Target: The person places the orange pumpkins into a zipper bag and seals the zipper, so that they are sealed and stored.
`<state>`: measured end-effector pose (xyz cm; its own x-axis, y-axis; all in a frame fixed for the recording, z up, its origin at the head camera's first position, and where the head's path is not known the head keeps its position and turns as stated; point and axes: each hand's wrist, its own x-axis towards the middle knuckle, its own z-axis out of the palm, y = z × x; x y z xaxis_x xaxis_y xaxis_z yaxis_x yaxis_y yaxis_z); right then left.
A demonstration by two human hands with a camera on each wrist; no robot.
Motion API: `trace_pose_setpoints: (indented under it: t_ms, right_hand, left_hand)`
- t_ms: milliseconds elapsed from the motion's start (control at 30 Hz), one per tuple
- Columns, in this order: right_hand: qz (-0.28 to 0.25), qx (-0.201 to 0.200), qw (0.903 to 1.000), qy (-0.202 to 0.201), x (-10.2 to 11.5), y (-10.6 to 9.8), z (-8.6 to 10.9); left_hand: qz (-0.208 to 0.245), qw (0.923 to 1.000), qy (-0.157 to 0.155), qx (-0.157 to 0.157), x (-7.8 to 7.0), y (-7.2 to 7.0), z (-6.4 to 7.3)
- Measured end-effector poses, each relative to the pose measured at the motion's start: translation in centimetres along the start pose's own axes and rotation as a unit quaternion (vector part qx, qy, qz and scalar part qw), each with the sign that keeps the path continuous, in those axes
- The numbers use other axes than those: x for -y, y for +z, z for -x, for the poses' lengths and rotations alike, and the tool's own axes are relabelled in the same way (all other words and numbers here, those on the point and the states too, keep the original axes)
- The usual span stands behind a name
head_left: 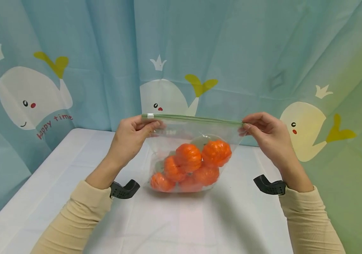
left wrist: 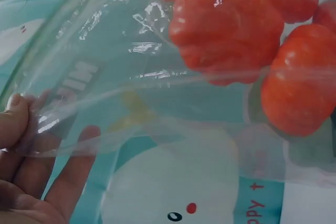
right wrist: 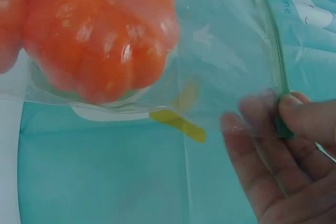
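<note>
A clear zip bag (head_left: 168, 141) with a green zip strip (head_left: 197, 119) along its top hangs upright between my hands, its bottom at the white table. Several orange, ribbed, pumpkin-shaped pieces (head_left: 188, 157) lie inside, heaped toward the bottom. My left hand (head_left: 131, 135) pinches the top left corner between thumb and fingers, beside the white slider (head_left: 150, 115). At the top right corner, my right hand (head_left: 268, 132) pinches the end of the strip. In the right wrist view the thumb (right wrist: 307, 119) presses on the green strip end, with the fingers behind the film.
The white table (head_left: 98, 225) spreads under the bag. Behind it hangs a blue-green curtain (head_left: 247, 53) printed with white whales. Each wrist wears a black camera mount, one on the left (head_left: 125, 189) and one on the right (head_left: 270, 185).
</note>
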<state>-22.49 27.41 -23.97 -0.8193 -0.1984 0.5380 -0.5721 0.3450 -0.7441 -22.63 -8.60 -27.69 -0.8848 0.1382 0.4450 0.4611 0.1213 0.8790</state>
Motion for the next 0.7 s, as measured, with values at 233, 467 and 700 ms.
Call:
trace_pose_setpoints:
  t_ms: [233, 467, 700]
  right_hand:
    - [-0.019, -0.02, 0.9996, 0.003, -0.7, -0.1, -0.7]
    - [0.118, -0.002, 0.9923, 0.037, -0.4, -0.2, -1.0]
    - [0.155, 0.016, 0.9878, -0.002, 1.9, 1.0, -2.3]
  left_hand:
    - [-0.01, 0.9998, -0.001, 0.019, 0.1, 0.0, -0.1]
    - [-0.017, 0.9991, -0.016, 0.034, 0.1, 0.2, 0.0]
    - [-0.007, 0.9997, -0.003, 0.025, -0.1, 0.4, -0.2]
